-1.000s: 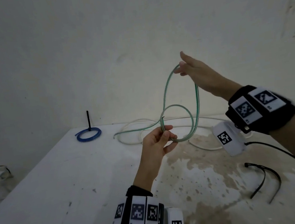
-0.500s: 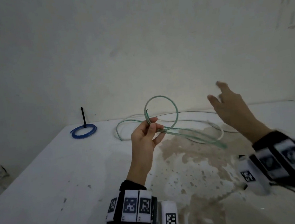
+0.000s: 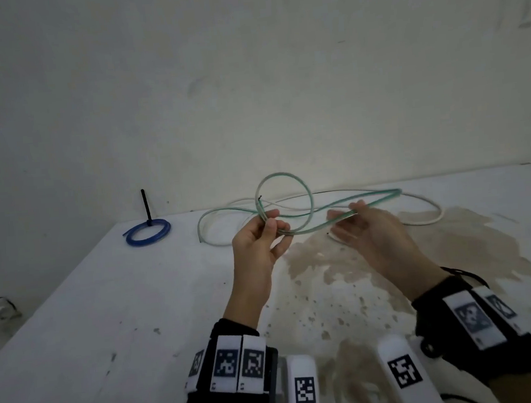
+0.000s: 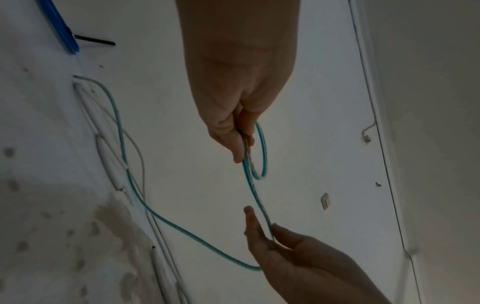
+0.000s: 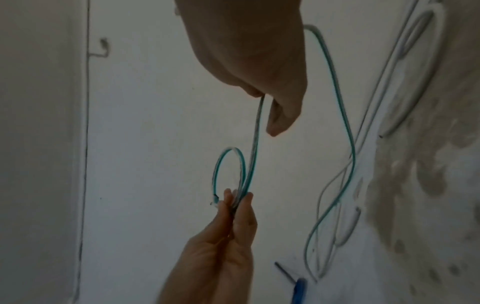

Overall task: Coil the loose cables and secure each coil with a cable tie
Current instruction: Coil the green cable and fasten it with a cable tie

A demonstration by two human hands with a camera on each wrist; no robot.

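**Me:** My left hand (image 3: 258, 243) pinches the green cable (image 3: 308, 229) between thumb and fingertips, right where the one finished loop (image 3: 284, 196) crosses itself. The loop stands up above my knuckles, at about twelve o'clock from the pinch. The cut end pokes out just above my thumb.

**You:** And your right?

**Me:** My right hand (image 3: 366, 228), at three o'clock from the left, has the running length lying across its palm with the thumb closed lightly over it. From there the cable doubles back in a long bend towards two o'clock and trails down onto the table (image 3: 76, 330), over the loose white cable (image 3: 432, 217).

**You:** So how do you make the next turn good?

**Me:** I'd judge it best to let the cable slide through my right fingers, then sweep up a turn the same size as the first and lay it into the left pinch. A small roll between the fingers should take out any twist. I mustn't snag the white one underneath.

**You:** And the tie?

**Me:** Not yet. The blue coil (image 3: 147, 232) at ten o'clock already wears its black cable tie (image 3: 145, 205).
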